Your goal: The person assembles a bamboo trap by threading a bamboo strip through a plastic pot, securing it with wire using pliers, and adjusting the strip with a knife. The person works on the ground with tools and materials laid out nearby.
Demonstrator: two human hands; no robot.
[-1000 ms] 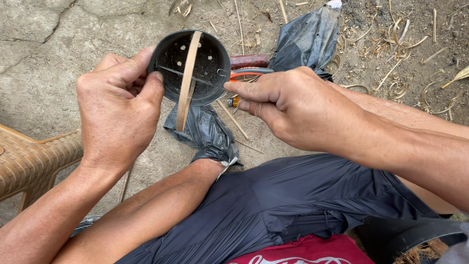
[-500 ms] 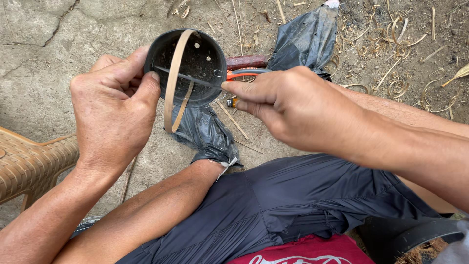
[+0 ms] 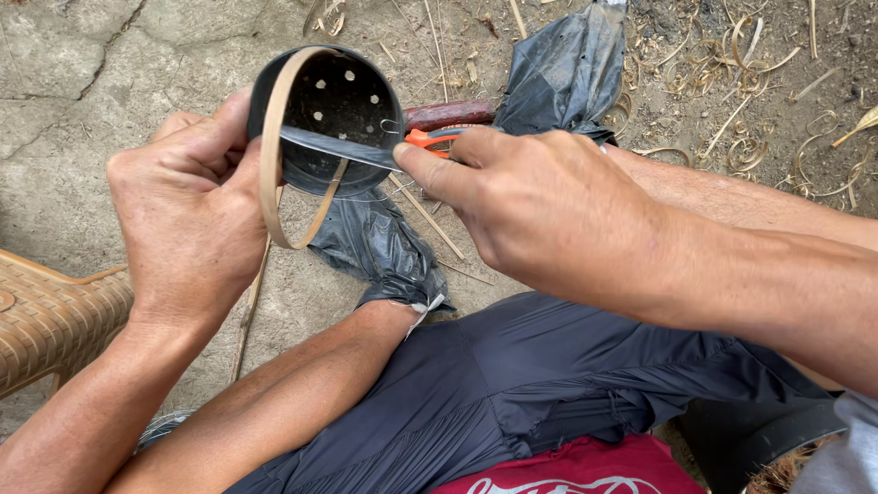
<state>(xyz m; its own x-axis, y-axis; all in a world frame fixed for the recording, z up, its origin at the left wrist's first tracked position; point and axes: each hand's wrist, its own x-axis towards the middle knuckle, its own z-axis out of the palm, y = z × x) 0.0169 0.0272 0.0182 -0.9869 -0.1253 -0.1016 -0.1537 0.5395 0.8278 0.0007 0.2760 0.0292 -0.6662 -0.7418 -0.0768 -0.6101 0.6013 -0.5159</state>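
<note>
My left hand (image 3: 187,215) grips a small black plastic pot (image 3: 343,101) with holes in its bottom, mouth turned toward me. The thumb presses a thin tan bamboo strip (image 3: 272,174), bent into a loop, against the pot's left rim. A flat grey strip or blade (image 3: 334,148) lies across the pot's mouth. My right hand (image 3: 540,206) pinches its right end between thumb and forefinger. Whether it is metal or plastic I cannot tell.
An orange-handled tool (image 3: 430,139) and a reddish-brown handle (image 3: 448,114) lie on the ground behind my right hand. Crumpled black plastic bags (image 3: 562,69) (image 3: 375,242) lie there too. A woven tan chair (image 3: 50,320) stands at the left. Curled bamboo shavings (image 3: 759,55) litter the top right.
The bamboo strip, straight across the pot a second ago, is now bent into a loop at the left rim. My right hand has moved left onto the grey strip.
</note>
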